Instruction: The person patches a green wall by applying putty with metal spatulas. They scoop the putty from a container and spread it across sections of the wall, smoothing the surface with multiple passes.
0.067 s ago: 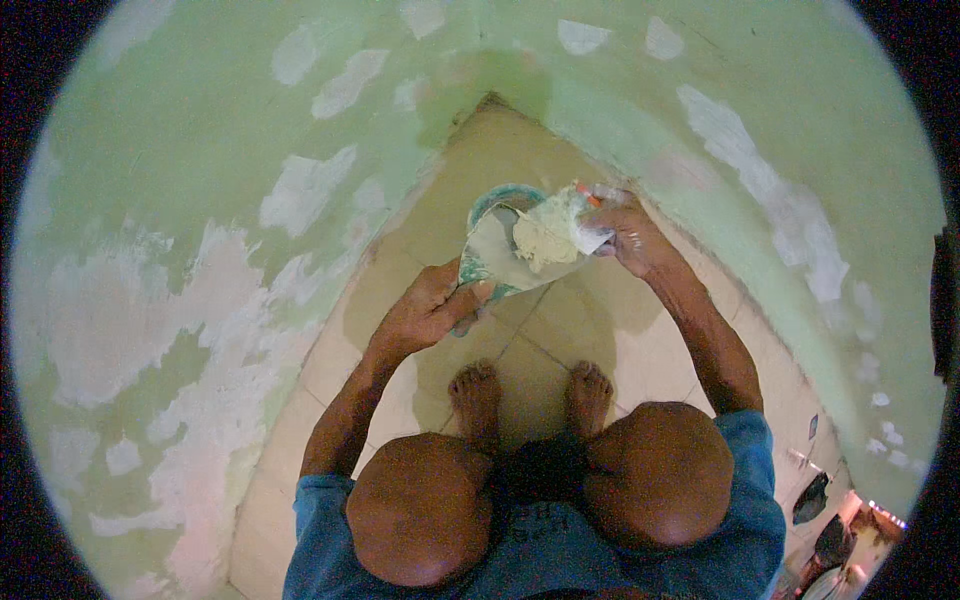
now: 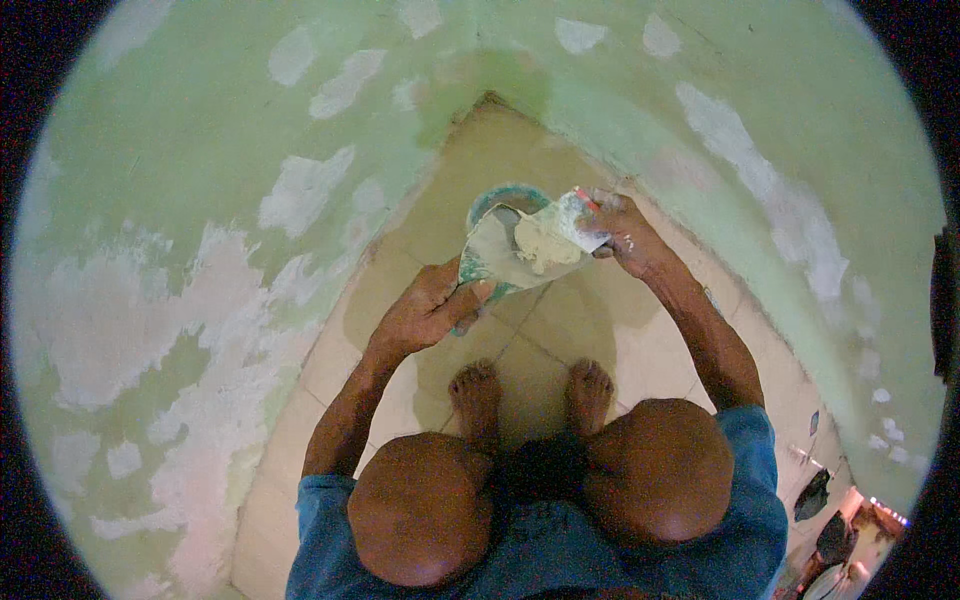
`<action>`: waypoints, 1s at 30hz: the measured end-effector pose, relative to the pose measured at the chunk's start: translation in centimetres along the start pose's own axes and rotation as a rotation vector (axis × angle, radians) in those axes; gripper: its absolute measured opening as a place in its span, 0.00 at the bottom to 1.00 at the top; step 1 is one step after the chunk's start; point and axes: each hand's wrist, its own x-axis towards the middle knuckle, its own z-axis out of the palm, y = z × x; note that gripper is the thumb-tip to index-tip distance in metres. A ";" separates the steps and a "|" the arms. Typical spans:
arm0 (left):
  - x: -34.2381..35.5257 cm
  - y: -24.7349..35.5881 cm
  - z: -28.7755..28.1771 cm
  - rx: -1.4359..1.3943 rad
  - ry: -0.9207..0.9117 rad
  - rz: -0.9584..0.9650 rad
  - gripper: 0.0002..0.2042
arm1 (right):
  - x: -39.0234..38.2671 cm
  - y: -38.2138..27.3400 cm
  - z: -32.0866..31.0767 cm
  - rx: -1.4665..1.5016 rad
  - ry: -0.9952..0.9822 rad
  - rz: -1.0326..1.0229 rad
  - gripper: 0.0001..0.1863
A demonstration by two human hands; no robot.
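My left hand (image 2: 435, 305) grips the near-left edge of a flat putty board (image 2: 488, 255), greenish and smeared with filler, its thumb resting on top. A lump of pale cream putty (image 2: 545, 246) lies toward the board's right side. My right hand (image 2: 628, 238) is closed around a putty knife (image 2: 582, 222) with a white-smeared blade and a bit of orange-red by the fingers. The blade meets the right side of the putty. Behind the board shows the rim of a round teal bucket (image 2: 505, 192); the board hides most of it.
Green walls with whitish filler patches (image 2: 308, 188) meet in a corner (image 2: 490, 98) ahead. Beige floor tiles (image 2: 540, 340) lie below, with my bare feet (image 2: 476, 390) on them and my bent knees close in. Dark items (image 2: 835, 538) lie at the lower right.
The putty knife's blade has shifted slightly on the putty and now shows more of its smeared face. My left hand and the board have stayed nearly still.
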 end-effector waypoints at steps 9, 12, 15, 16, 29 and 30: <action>-0.4 -0.8 1.2 -0.271 0.049 -0.220 0.13 | 0.2 1.1 2.2 0.296 -0.040 -0.077 0.17; -1.4 -0.4 0.9 -0.218 0.027 -0.210 0.14 | 0.6 3.5 4.3 0.155 -0.222 -0.095 0.20; -1.1 1.2 0.6 -0.167 0.089 -0.043 0.14 | -0.6 6.2 3.8 -0.330 -0.138 -0.175 0.23; -0.6 1.8 0.7 -0.154 0.162 0.052 0.15 | -1.1 6.6 3.5 -0.406 -0.008 -0.144 0.24; 0.0 -0.8 0.2 -0.240 0.139 -0.209 0.17 | -6.6 -7.4 5.9 -1.525 0.090 -1.049 0.17; -0.1 -0.8 0.4 -0.212 0.161 -0.167 0.17 | -6.8 -7.3 6.0 -1.569 0.074 -1.047 0.18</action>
